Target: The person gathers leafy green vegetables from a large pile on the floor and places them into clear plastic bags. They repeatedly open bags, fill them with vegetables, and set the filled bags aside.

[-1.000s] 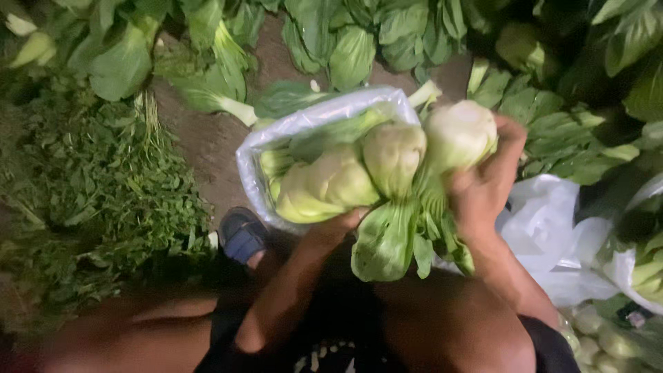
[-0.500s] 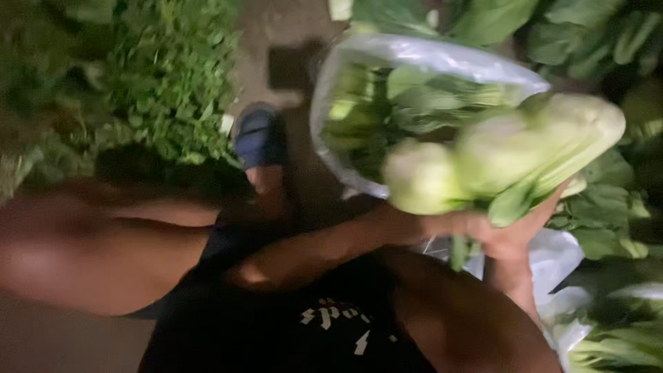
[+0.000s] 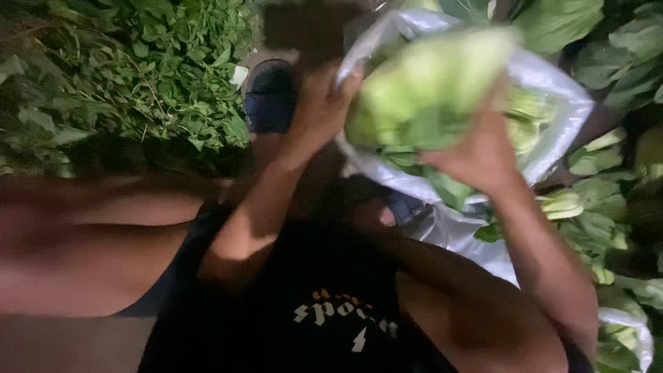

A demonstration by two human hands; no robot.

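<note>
My left hand [image 3: 321, 107] grips the near edge of a clear plastic bag [image 3: 552, 97] and holds it open. My right hand [image 3: 476, 155] clutches a bunch of pale green bok choy [image 3: 428, 90] at the bag's mouth, partly inside it. More bok choy [image 3: 528, 114] lies deeper in the bag. The picture is blurred by motion, so the fingers are hard to make out.
A heap of small-leaved greens [image 3: 138, 76] lies at the upper left. Loose bok choy [image 3: 594, 228] is piled along the right, with more plastic bags [image 3: 476, 242] under it. My blue sandal [image 3: 271, 97] rests on the bare ground, and my knees fill the bottom.
The bunch of bok choy has moved from in front of the bag into its mouth. My left hand has risen to the bag's edge. The view has swung.
</note>
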